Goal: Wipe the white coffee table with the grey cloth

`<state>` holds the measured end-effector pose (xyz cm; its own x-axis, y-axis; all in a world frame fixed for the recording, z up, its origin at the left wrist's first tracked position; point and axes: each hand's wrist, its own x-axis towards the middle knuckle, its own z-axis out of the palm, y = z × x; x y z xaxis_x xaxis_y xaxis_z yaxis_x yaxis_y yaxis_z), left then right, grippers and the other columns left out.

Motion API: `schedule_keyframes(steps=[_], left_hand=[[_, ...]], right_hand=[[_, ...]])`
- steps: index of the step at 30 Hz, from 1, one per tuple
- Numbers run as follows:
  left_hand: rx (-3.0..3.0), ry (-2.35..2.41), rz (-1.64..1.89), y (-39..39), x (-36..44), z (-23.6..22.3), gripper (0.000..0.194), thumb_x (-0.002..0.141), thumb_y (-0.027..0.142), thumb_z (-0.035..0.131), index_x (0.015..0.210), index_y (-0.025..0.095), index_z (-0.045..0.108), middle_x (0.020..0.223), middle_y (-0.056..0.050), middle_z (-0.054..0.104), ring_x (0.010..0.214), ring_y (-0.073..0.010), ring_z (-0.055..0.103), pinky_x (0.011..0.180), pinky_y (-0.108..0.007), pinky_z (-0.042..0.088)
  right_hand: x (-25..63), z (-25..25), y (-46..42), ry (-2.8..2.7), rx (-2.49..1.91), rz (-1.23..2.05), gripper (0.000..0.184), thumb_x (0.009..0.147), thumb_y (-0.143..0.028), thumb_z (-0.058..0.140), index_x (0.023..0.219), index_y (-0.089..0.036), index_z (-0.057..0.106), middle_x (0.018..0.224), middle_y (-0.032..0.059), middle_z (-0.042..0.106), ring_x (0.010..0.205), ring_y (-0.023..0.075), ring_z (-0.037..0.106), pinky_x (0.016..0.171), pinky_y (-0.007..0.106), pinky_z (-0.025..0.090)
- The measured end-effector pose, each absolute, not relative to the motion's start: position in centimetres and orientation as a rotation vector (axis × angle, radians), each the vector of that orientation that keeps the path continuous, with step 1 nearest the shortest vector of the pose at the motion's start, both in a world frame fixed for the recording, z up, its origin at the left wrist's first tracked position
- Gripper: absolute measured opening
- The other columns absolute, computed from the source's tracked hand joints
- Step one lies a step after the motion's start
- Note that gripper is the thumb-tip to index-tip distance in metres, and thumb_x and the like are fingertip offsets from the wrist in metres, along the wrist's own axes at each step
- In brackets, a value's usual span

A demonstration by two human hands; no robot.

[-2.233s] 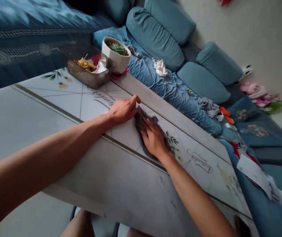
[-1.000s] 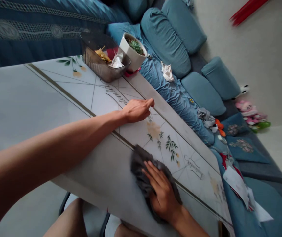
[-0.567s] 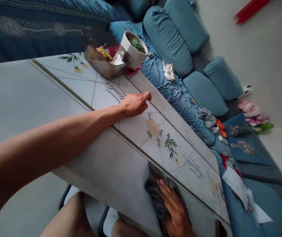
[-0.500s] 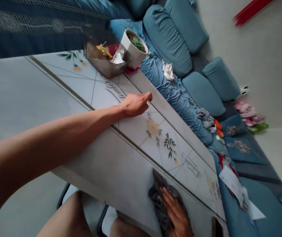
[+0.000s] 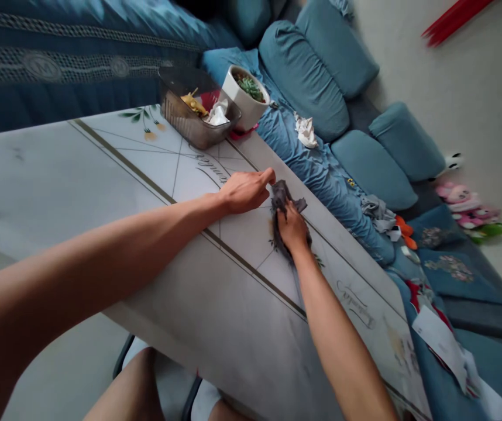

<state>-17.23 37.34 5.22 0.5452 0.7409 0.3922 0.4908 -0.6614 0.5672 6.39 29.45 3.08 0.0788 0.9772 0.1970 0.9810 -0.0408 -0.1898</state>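
A dark grey cloth (image 5: 281,192) lies bunched on the white patterned table (image 5: 181,292). My right hand (image 5: 294,227) is on the cloth, fingers closed over it, pressing it to the tabletop near the far gold line. Just left of the cloth is my left hand (image 5: 246,190), resting on the table with its fingers curled together. Whatever the left fingers may hold is hidden from view. The cloth partly covers the printed flower design.
A clear dark plastic bin (image 5: 198,131) with scraps and crumpled tissue stands at the table's far edge, beside a white potted succulent (image 5: 244,96). Behind runs a blue sofa (image 5: 316,158) with cushions, a crumpled tissue (image 5: 306,131), clothes and papers (image 5: 442,342).
My right hand has carried the grey cloth from the table's near right part up and across to beside my left hand. The left hand stays about where it was on the table.
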Motion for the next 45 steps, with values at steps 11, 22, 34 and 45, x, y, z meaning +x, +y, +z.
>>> schedule_keyframes(steps=[11,22,34,45], left_hand=[[2.368,1.042,0.987,37.5,-17.8,4.5,0.041,0.103,0.022,0.05,0.14,0.021,0.066,0.114,-0.011,0.081,0.101,-0.0256,0.075,0.085,-0.037,0.056],[2.338,1.119,1.097,38.8,-18.0,2.6,0.033,0.105,0.028,0.049,0.133,0.023,0.066,0.106,-0.007,0.079,0.096,-0.0241,0.072,0.088,-0.035,0.053],[2.122,1.023,1.058,30.1,-19.0,7.4,0.044,0.112,0.056,0.042,0.107,0.024,0.071,0.117,-0.012,0.083,0.114,-0.0282,0.076,0.107,-0.043,0.059],[2.2,0.872,1.004,13.2,-25.4,0.3,0.062,0.117,0.06,0.05,0.167,0.026,0.058,0.175,-0.017,0.058,0.165,-0.0335,0.054,0.139,-0.057,0.045]], right_hand=[[11.1,1.8,-9.4,-2.183,-1.948,-0.095,0.074,0.112,-0.025,0.049,0.184,-0.034,0.04,0.176,0.0075,0.059,0.158,0.0321,0.063,0.117,0.053,0.068],[4.4,1.1,14.8,-1.867,-2.051,-0.027,0.059,0.114,-0.027,0.048,0.166,-0.004,0.062,0.176,0.0226,0.057,0.168,0.0355,0.049,0.142,0.055,0.037],[8.6,2.7,4.3,-1.667,-2.215,0.036,0.058,0.111,-0.023,0.048,0.165,-0.011,0.066,0.174,0.02,0.059,0.167,0.0332,0.052,0.139,0.052,0.039],[-5.0,3.2,13.4,-1.648,-1.911,0.354,0.058,0.102,-0.037,0.067,0.152,-0.011,0.076,0.17,0.0248,0.062,0.166,0.0377,0.052,0.141,0.052,0.036]])
